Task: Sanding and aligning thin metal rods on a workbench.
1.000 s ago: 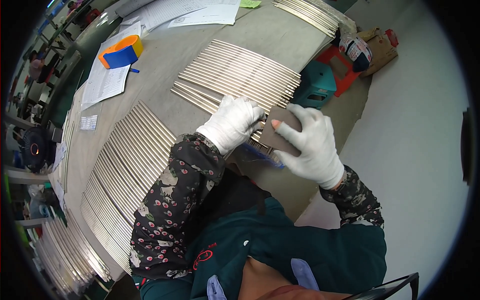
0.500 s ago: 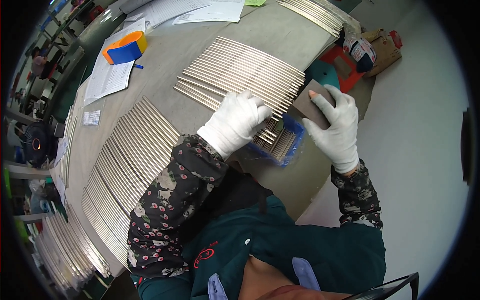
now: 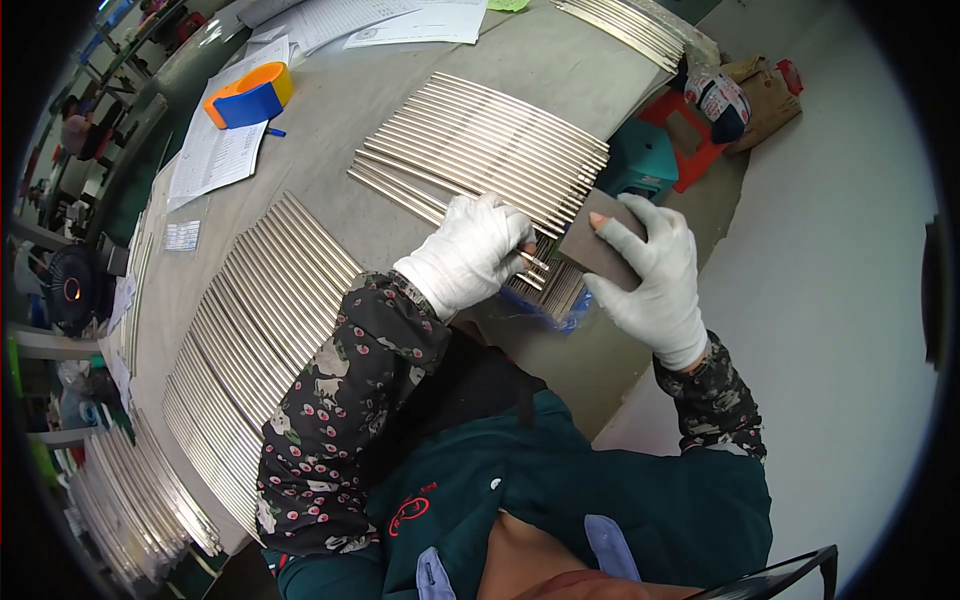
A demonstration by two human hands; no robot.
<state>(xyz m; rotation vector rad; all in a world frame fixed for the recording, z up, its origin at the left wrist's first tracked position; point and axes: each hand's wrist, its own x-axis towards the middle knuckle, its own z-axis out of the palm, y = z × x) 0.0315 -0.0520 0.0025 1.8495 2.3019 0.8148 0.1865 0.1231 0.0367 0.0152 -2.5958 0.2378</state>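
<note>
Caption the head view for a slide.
Gloved left hand gripping slim metal rods at the edge of a grey table, gloved right hand holding a brown rectangular block near a blue bin.

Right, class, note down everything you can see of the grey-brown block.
The block looks matte and flat-faced, with straight edges; its exact material is unclear. The gloved right hand holds it, partly covering it, a bare fingertip against its face. It sits at a slant near the ends of the metallic rods, partly hiding the blue bin from view. Whether it touches a rod cannot be told.
</note>
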